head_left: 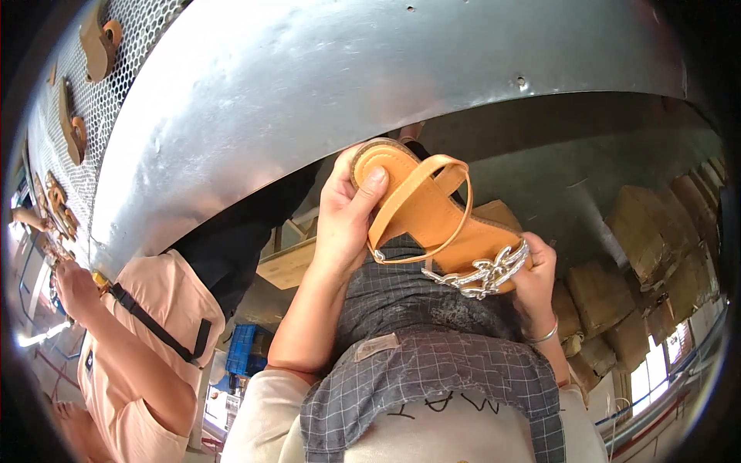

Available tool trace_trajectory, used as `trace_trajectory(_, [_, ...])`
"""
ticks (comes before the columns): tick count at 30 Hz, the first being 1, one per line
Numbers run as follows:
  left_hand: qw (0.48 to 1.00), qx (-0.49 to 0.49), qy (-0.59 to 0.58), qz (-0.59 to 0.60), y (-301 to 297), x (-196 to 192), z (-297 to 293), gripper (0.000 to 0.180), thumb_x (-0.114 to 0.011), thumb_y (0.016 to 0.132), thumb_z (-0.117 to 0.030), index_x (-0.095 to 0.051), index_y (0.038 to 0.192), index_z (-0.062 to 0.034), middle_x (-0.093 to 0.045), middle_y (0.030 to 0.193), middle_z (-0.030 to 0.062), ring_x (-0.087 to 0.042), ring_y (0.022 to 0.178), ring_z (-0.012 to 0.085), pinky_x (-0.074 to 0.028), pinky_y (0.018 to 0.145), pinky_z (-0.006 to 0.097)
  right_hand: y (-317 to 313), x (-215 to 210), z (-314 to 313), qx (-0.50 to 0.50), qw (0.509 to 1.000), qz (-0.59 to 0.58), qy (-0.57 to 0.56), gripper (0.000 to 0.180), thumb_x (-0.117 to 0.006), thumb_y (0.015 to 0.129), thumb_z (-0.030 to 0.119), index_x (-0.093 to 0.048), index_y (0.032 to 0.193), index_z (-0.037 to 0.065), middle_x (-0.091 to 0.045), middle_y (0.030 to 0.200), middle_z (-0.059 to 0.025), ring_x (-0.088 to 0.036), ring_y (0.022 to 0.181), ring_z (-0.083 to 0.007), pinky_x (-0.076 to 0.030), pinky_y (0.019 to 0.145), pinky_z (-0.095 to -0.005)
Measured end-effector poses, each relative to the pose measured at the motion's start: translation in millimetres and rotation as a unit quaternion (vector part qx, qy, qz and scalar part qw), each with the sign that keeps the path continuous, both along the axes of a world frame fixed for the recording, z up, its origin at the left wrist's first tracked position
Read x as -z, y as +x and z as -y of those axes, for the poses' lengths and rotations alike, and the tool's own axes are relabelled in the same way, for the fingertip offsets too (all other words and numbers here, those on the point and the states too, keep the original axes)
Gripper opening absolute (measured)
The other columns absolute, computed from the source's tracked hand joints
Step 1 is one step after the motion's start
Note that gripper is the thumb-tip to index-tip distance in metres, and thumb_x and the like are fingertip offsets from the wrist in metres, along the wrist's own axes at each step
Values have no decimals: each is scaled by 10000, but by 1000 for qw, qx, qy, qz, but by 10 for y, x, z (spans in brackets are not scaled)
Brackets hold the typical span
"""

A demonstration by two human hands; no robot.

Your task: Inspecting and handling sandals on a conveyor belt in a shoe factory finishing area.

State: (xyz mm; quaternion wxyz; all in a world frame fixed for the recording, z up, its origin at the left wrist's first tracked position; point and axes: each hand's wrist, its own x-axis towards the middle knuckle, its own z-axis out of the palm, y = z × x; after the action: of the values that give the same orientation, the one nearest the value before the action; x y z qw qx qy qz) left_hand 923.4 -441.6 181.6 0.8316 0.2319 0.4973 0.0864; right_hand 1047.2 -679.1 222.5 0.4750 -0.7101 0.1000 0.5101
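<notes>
A tan sandal with a slim ankle strap and a silver, chain-like ornament across its front is held up before my apron. My left hand grips the heel end, its thumb pressed on the insole and the fingers underneath. At the toe end, beside the ornament, my right hand is closed on the sandal, partly hidden by it. The sandal tilts, heel up to the left and toe down to the right.
A curved sheet-metal surface spans the top. Several brown sandals lie on a white mesh conveyor at upper left. A co-worker in a pink top reaches toward it. Cardboard boxes are stacked at right; a blue crate is low left.
</notes>
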Motion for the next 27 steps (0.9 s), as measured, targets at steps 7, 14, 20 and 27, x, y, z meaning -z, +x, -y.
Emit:
trace_trajectory(7, [999, 22, 16, -18, -189, -50, 84, 447, -605, 858, -39, -444, 1275, -40, -553, 1127, 73, -559, 1019, 150, -490, 879, 292, 395, -186, -111, 129, 987, -12, 93, 408, -658, 794, 6, -515, 1164, -89, -623, 1101, -132, -601, 998, -172, -467, 901, -304])
trace_trajectory(14, [1000, 2, -18, -5, -302, -28, 283, 535, -641, 853, -120, -376, 1309, -28, -552, 1166, 133, -618, 1009, 229, -600, 735, 336, 499, -258, 6, 84, 985, -32, 148, 460, -660, 794, -3, -490, 1213, -91, -600, 1143, -134, -587, 1030, -175, -456, 922, -305])
trace_trajectory(20, [998, -33, -56, 2, -431, 16, 389, 479, -588, 890, -110, -374, 1308, -13, -575, 1123, 144, -650, 943, 236, -607, 705, 332, 529, -290, -9, 55, 985, -54, 156, 541, -675, 766, 21, -457, 1248, -94, -590, 1171, -155, -576, 1081, -199, -437, 958, -314])
trace_trajectory(27, [992, -17, -98, -76, -585, -59, 422, 356, -576, 910, -156, -461, 1209, 1, -600, 1079, 116, -639, 905, 181, -540, 786, 303, 447, -326, -121, 65, 974, -81, 200, 617, -667, 787, 27, -376, 1319, -91, -572, 1186, -149, -592, 1031, -192, -498, 874, -312])
